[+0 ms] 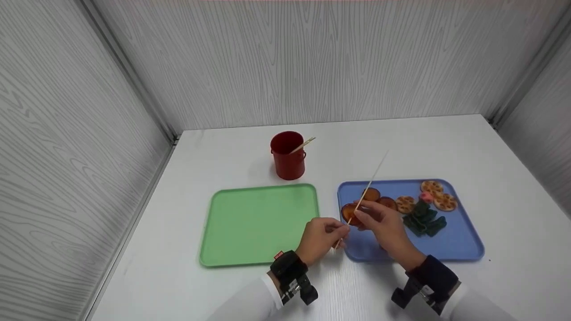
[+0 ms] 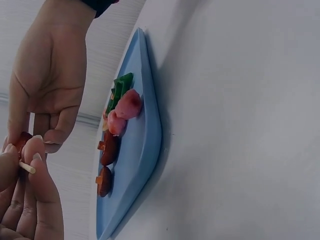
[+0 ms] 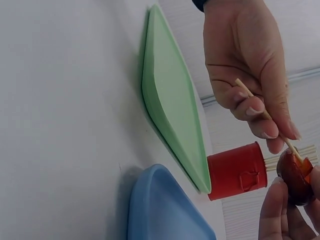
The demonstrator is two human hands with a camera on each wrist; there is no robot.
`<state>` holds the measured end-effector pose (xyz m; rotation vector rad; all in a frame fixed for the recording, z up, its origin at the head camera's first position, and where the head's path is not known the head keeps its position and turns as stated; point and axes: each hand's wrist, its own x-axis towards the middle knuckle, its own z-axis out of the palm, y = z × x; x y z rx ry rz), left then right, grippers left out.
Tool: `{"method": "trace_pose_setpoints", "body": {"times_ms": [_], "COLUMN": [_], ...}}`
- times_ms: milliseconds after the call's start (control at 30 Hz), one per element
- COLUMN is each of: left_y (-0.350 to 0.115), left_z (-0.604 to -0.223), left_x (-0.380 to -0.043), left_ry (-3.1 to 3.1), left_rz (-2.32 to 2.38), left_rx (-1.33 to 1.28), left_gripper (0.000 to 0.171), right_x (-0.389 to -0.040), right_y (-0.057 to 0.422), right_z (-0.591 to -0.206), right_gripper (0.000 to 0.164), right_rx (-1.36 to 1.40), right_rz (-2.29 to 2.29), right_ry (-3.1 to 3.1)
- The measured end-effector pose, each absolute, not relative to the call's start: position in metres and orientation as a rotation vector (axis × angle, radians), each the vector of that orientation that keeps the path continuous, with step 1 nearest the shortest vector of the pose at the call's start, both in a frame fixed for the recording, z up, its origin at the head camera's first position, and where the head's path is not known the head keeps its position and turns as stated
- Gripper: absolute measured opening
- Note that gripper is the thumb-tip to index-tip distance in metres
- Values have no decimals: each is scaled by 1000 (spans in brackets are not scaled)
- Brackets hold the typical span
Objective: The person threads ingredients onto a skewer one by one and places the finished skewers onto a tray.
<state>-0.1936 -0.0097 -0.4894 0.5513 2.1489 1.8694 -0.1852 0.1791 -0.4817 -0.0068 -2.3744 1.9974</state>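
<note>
Currently, I have the left hand (image 1: 319, 236) pinching a thin wooden skewer (image 1: 371, 181) near its lower end and the right hand (image 1: 387, 226) gripping a brown mushroom piece (image 1: 347, 211) against it, above the left edge of the blue tray (image 1: 461, 240), beside the green tray (image 1: 258, 227), with the red bucket (image 1: 290, 168) beyond.

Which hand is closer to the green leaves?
Right. The right hand is beside the leaves, over the blue tray; the left hand is farther away, by the green tray.
</note>
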Motion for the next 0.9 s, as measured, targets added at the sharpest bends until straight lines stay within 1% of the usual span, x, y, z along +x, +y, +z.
{"method": "trace_pose_setpoints", "body": {"times_ms": [100,200,633,900], "left_y": [-10,-10,-12,-15], "left_z": [-490,-491,-491,-494], "left_x": [-193,-193,-194,-196], "left_ry": [2140,2124,2145,2134], "left_rz": [1860,1869,1800,1745], "left_rx": [523,509,547,563], "left_gripper": [20,19,17,17], "right_x": [-184,-183,-183,-186], "right_y": [178,177,175,175], "right_z": [-482,-483,-490,-492], "right_gripper": [39,37,37,34], "right_rx": [-17,-9,-1,34], "right_rz": [1979,2001,1997,1921], "right_ry": [-2409,-2400,-2415,-2439]}}
